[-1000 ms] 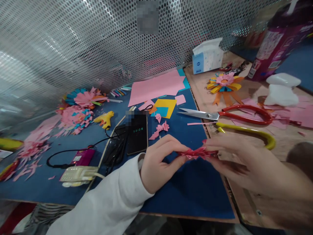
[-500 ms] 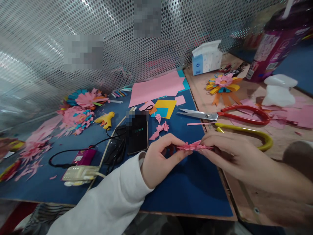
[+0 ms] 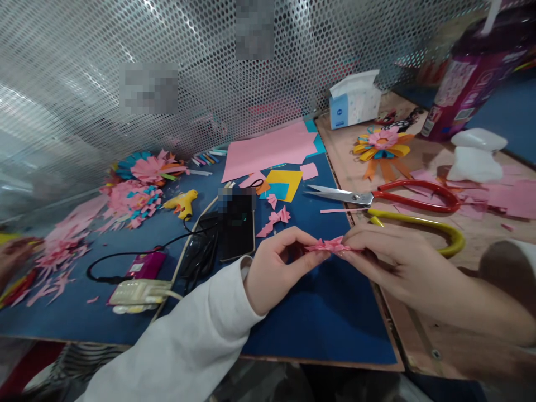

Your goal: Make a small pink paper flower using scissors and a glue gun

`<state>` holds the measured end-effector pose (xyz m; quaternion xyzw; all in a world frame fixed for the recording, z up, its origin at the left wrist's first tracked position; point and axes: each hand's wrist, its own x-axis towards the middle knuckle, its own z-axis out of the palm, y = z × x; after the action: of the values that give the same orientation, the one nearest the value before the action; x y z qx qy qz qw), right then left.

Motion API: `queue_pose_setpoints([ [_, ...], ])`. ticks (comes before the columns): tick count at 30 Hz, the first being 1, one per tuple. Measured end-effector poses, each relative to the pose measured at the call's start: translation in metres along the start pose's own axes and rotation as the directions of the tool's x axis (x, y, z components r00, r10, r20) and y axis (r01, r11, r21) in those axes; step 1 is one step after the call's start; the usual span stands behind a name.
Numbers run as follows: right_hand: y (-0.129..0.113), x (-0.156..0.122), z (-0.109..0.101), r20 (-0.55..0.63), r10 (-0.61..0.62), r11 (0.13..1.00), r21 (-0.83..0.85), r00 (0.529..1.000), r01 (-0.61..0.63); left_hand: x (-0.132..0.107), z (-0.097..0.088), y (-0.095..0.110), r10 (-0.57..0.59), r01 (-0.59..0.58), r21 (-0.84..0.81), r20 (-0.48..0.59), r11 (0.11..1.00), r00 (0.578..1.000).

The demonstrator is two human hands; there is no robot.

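blue mat (image 3: 326, 329): pink paper flower (image 3: 330, 244) pinched between left hand (image 3: 274, 268) and right hand (image 3: 391, 262) fingers.

- The folded pink paper piece (image 3: 330, 244) sits a little higher above the surface than a second ago.
- The right hand (image 3: 393, 262) has slid leftward along it, closing toward the left hand (image 3: 276, 268), so less paper shows between them.
- The phone (image 3: 238, 226) screen's digits have dimmed.
- What looks like another person's hand (image 3: 12, 255) has come in at the far left edge.
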<state>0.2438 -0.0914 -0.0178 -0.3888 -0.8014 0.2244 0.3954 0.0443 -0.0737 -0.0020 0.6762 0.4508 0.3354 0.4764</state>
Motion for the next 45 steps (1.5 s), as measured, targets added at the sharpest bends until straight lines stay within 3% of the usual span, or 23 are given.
queue_pose_setpoints([
  [19, 0.000, 0.001, 0.003, 0.031, 0.053, 0.998, 0.035, 0.998, -0.054, 0.004, 0.000, 0.001, 0.136, -0.135, 0.056, -0.023, 0.989, 0.990],
  [24, 0.000, 0.002, 0.003, 0.009, 0.044, 0.998, 0.035, 0.999, -0.044, 0.002, -0.002, 0.002, 0.317, -0.312, 0.180, 0.001, 0.933, 0.949],
  [33, -0.005, 0.001, -0.002, 0.002, -0.125, 0.990, 0.066, 0.992, 0.125, 0.000, -0.004, 0.004, 0.495, -0.496, 0.302, 0.087, 0.814, 0.865],
  [40, -0.007, 0.002, -0.004, 0.010, -0.193, 0.979, 0.067, 0.981, 0.192, -0.002, -0.004, 0.007, 0.506, -0.514, 0.337, 0.119, 0.789, 0.854],
  [45, -0.009, 0.002, -0.007, 0.053, -0.105, 0.987, 0.125, 0.993, 0.097, -0.003, -0.001, 0.010, 0.461, -0.479, 0.292, 0.132, 0.828, 0.877],
])
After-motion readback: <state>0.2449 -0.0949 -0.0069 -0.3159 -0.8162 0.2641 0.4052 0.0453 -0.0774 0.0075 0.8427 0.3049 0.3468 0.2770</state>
